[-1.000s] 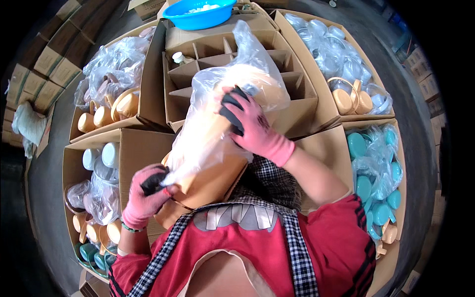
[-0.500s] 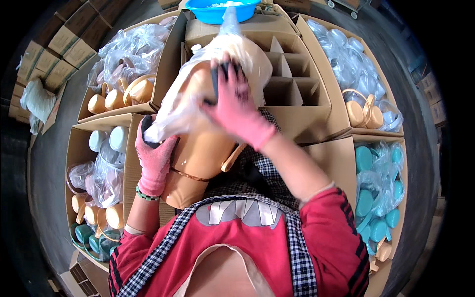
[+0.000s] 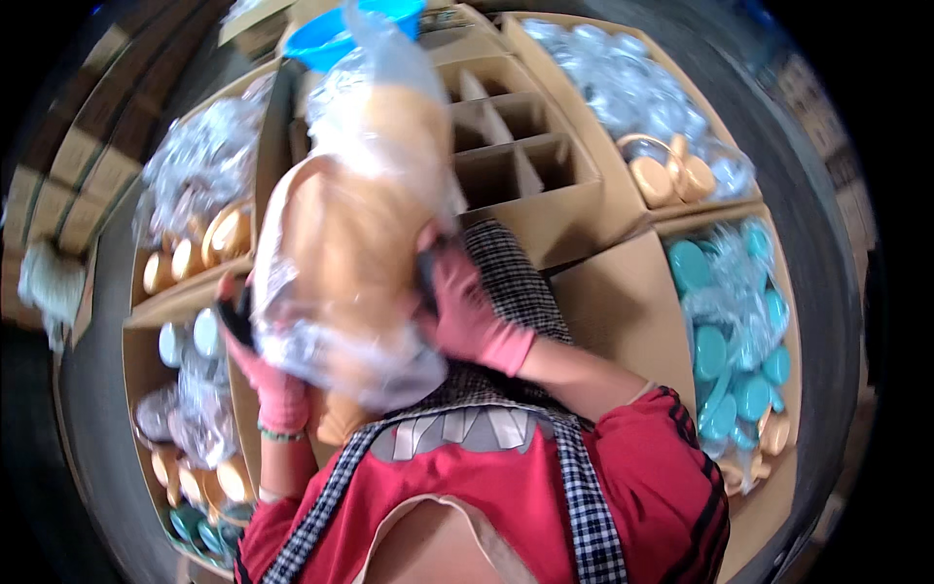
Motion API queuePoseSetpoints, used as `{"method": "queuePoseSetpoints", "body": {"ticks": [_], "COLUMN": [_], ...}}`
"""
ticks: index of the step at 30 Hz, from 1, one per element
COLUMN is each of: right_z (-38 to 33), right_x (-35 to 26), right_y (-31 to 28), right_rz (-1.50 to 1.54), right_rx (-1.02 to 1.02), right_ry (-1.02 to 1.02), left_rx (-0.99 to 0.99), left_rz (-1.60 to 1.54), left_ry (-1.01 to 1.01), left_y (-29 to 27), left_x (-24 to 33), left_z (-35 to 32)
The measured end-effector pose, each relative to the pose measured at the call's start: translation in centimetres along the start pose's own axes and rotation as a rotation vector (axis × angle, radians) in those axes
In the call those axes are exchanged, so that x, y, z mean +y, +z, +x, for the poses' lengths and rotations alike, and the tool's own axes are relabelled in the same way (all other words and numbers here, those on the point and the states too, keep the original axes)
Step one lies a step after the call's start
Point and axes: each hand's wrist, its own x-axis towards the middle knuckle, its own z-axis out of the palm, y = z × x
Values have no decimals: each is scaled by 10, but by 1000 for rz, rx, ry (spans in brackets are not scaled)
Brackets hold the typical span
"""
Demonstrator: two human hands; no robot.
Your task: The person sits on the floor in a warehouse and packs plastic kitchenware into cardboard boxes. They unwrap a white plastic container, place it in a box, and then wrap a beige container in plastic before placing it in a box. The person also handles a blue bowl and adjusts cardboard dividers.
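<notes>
In front of my body stands a large peach-orange plastic jug (image 3: 341, 420), its upper part covered by a clear plastic bag (image 3: 389, 378) that reaches down nearly to the lower end. My left hand (image 3: 265, 378), in a pink glove with dark fingertips, is closed at the bag's left edge. On the other side my right hand (image 3: 467, 307), gloved alike, presses its curled fingers against the bag's right side. Motion blurs the fingers, and parts of them are hidden by the bag. The bag's loose top sticks up toward a blue basin (image 3: 316, 41).
A carton with cardboard dividers (image 3: 540, 209) stands ahead. Cartons of bagged peach and clear pieces (image 3: 632, 92) and teal pieces (image 3: 715, 350) line the right. More filled cartons (image 3: 185, 255) stand left, with stacked boxes (image 3: 73, 185) beyond.
The bag has come down over the jug's lower body, covering its side handle. My right hand has moved from the top down to the right side. My left hand has shifted slightly left and down.
</notes>
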Motion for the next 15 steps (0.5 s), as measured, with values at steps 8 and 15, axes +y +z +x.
{"method": "queuePoseSetpoints", "body": {"ticks": [8,15], "right_z": [-18,-35], "right_x": [2,33], "right_y": [-45,14], "right_rz": [145,654], "right_rx": [126,153], "right_ry": [56,907], "left_rx": [-91,-326], "left_rz": [9,15], "left_ry": [15,-296], "left_y": [18,-15], "left_x": [9,-33], "left_z": [17,39]}}
